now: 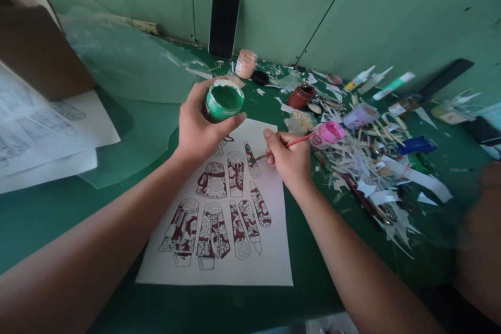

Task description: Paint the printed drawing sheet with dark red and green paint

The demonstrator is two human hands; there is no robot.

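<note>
My left hand (203,120) is closed around an uncapped jar of green paint (225,102), held above the top of a white sheet (270,261). The sheet is printed with outlined, patterned shapes, many coloured dark red. In a pinch, my right hand (291,159) grips a thin red paintbrush (299,141). Its tip meets the paper by a narrow shape (251,159) at the upper right, which shows some green and dark red. The side of that hand rests at the sheet's right edge.
A phone (224,22) leans on the green wall. Jars of peach paint (246,65), dark red paint (300,95) and pink paint (329,133) stand beyond the sheet. Paper scraps (368,167) litter the right. A cardboard box (43,52) and printed sheets (90,120) are at left.
</note>
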